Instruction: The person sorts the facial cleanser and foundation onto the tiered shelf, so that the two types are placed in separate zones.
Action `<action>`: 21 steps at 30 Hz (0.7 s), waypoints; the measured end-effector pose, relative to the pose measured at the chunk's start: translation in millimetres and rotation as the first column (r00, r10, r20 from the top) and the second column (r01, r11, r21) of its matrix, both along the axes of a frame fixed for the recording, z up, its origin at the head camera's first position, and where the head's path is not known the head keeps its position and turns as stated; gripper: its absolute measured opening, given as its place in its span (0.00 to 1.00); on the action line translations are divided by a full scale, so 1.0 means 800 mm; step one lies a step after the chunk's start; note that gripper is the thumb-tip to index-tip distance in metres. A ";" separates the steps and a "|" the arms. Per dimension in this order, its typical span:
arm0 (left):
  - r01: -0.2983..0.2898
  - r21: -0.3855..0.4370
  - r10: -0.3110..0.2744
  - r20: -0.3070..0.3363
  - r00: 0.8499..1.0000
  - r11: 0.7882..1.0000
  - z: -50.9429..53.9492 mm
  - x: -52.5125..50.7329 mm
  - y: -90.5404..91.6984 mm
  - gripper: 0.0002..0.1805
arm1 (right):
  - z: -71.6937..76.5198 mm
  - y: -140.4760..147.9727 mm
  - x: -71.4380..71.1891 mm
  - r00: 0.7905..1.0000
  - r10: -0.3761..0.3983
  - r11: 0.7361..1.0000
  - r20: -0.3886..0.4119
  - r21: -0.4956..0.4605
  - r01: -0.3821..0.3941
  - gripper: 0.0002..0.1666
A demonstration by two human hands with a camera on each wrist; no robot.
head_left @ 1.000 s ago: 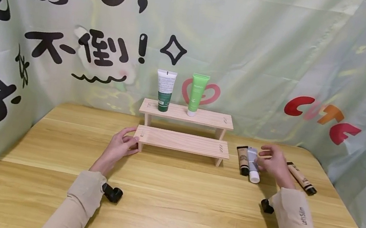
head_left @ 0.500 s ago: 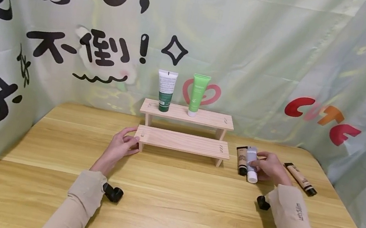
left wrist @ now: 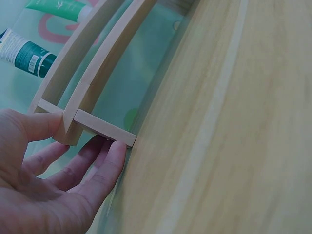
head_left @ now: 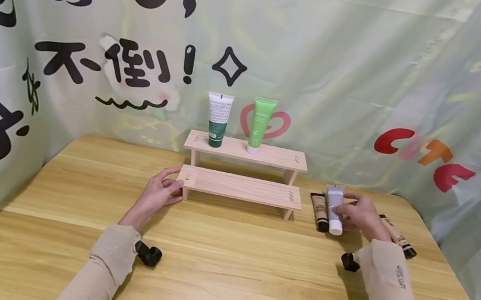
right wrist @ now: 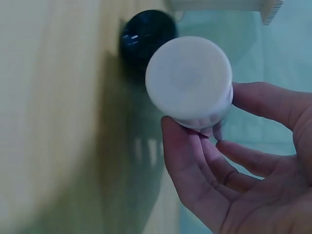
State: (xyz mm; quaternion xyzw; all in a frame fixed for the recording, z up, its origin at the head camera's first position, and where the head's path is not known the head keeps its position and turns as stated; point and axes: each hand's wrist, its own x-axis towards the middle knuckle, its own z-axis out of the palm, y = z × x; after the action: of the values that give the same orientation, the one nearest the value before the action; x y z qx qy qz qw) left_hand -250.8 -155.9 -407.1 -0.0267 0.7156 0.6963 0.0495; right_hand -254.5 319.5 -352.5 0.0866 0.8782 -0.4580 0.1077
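Observation:
My left hand point(head_left: 156, 193) holds the left end of a two-step wooden display stand point(head_left: 239, 187). In the left wrist view, the thumb lies against the plank's end point(left wrist: 68, 129) and the fingertips meet the leg below. Over at the right, my right hand point(head_left: 360, 215) pinches a pale lavender squeeze tube point(head_left: 334, 197), whose white cap point(right wrist: 189, 78) faces the right wrist camera. The tube appears slightly raised, cap downward. Close on its left lies a tan tube with a black cap point(head_left: 319, 210). Another tan tube point(head_left: 394, 231) lies beyond the right hand, partly hidden by it.
On the stand's upper step stand a white-and-green tube point(head_left: 218, 119) and a bright green tube point(head_left: 261, 124), both cap down. A printed fabric backdrop point(head_left: 330, 69) rises behind and beside the wooden table point(head_left: 229, 275).
The right hand has come left onto the lavender tube, gripped it and lifted it a little upright, moving slightly back right. The left hand stays on the stand.

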 end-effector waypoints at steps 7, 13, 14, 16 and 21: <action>-0.003 -0.007 0.003 -0.005 1.000 1.000 0.000 0.000 -0.001 0.28 | 0.017 -0.009 -0.006 0.998 -0.015 0.999 -0.064 -0.037 0.012 0.41; -0.001 -0.007 0.000 -0.014 1.000 1.000 -0.001 0.000 0.000 0.27 | 0.032 -0.020 -0.010 0.991 0.004 0.999 -0.130 -0.051 -0.011 0.41; -0.001 -0.007 0.001 -0.013 1.000 1.000 -0.001 0.000 -0.001 0.27 | 0.034 -0.022 -0.011 0.990 0.004 0.998 -0.141 -0.055 -0.012 0.42; 0.000 -0.006 0.000 -0.012 1.000 1.000 -0.001 0.000 -0.001 0.27 | 0.039 -0.027 -0.012 0.986 0.005 0.998 -0.166 -0.068 -0.017 0.42; 0.002 -0.009 -0.002 -0.012 1.000 1.000 -0.001 0.001 -0.001 0.27 | 0.048 -0.040 -0.016 0.975 -0.007 0.994 -0.221 -0.111 -0.018 0.43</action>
State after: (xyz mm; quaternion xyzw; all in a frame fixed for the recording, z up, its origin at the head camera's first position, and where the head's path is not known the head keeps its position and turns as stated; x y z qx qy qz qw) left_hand -250.0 -156.5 -407.7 -0.0221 0.7189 0.6933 0.0456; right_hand -267.3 287.3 -313.8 0.0264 0.8579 -0.5129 0.0154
